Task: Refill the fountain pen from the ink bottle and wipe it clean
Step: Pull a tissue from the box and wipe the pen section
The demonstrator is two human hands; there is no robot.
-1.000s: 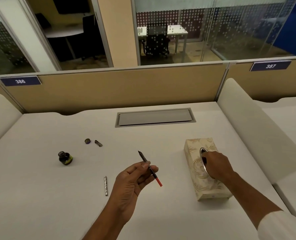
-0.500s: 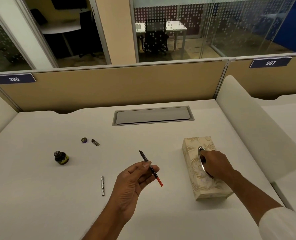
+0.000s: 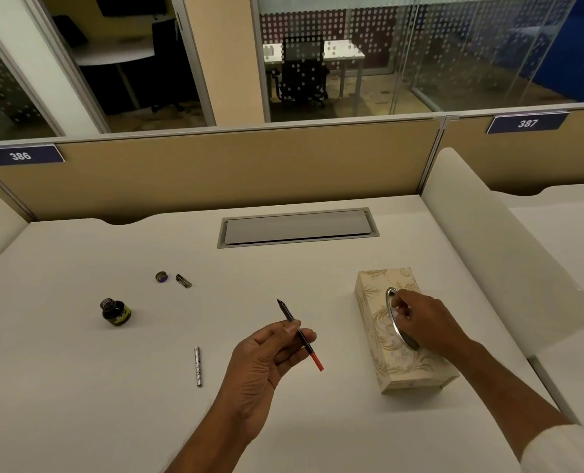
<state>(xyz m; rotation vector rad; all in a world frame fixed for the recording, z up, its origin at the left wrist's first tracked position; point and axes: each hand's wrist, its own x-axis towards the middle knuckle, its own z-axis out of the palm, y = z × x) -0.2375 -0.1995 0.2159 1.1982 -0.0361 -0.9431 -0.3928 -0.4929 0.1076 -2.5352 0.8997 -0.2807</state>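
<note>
White desk (image 3: 79, 387) fills the view. On its right side lies the patterned tissue box (image 3: 379, 356), with the right hand (image 3: 427, 322) on top, fingers curled at the oval opening; whether they grip a tissue I cannot tell. The left hand (image 3: 266, 356) pinches the fountain pen section (image 3: 299, 333) above the desk, nib pointing away. Far left stands the open ink bottle (image 3: 114, 312), its cap (image 3: 161, 276) beyond. The silver barrel (image 3: 198, 366) lies just left of the left hand.

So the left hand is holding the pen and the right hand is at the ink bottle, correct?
Not quite. In the head view the right hand is at the tissue box, fingers in its opening. The ink bottle stands untouched, far left. The left hand does hold the pen.
</note>
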